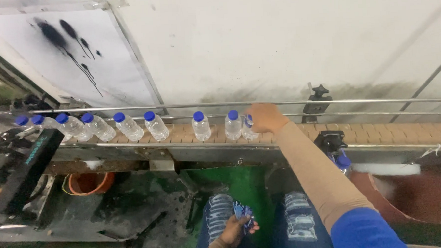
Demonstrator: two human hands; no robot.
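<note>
My right hand (pixel 265 118) reaches out over the conveyor belt (pixel 379 133) and grips a clear plastic bottle with a blue cap (pixel 248 129). Two more upright bottles (pixel 233 125) (pixel 201 126) stand just left of it, and several others run on toward the left end (pixel 128 126). My left hand (pixel 235 230) rests low over my lap, between my knees in torn jeans, holding a small stack of blue labels (pixel 244 214).
Metal guide rails (pixel 130 108) run along the belt, with a black clamp knob (pixel 320 96) behind it. A black machine part (pixel 26 167) sits at left. An orange bucket (pixel 89 183) stands under the belt; a reddish-brown tub (pixel 417 199) and another bottle (pixel 343 162) are at right.
</note>
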